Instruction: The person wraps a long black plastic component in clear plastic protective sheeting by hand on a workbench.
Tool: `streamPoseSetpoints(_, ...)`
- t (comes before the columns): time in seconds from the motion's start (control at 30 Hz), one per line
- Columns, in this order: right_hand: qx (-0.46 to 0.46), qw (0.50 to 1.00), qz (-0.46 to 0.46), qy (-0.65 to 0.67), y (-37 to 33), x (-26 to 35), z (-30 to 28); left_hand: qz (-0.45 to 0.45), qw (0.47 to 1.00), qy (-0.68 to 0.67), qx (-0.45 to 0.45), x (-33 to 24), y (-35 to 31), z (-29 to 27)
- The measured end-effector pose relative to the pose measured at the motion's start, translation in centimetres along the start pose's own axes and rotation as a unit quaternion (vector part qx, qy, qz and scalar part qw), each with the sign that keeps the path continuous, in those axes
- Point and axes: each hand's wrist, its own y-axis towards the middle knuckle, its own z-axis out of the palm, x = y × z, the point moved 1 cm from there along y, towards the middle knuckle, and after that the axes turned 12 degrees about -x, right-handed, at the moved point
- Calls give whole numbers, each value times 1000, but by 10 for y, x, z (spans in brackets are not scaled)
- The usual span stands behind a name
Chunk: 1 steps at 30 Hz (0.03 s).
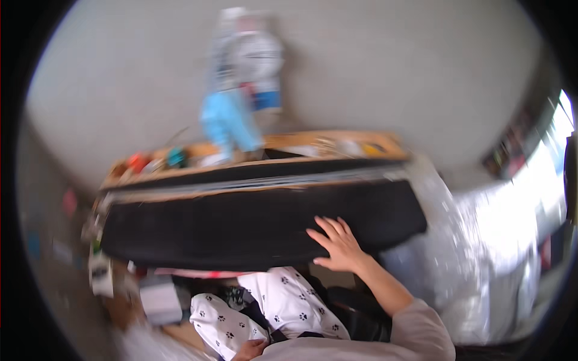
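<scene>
A long black, cloth-like surface [241,225] covers the front of the workbench before me. Over its right part is my right hand [340,245], fingers spread and nothing in them; whether the palm touches the black surface is hard to tell. My left hand [250,349] is low at the bottom edge, by my lap, on or near the white trousers [283,304] with dark paw prints. Only a small part of that hand shows, and its fingers cannot be made out.
Along the bench's wooden back shelf [385,143] lie an orange item [138,162], a teal item [177,157] and other small things. Light blue cloth [226,120] hangs on the wall. Clear plastic sheeting [463,253] lies to the right; a white box [161,301] sits below left.
</scene>
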Motion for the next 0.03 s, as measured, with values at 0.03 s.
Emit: streamPoseSetpoints(0.03, -15, 996, 46, -74, -20, -29, -23, 8, 998, 31, 61, -27, 9, -7)
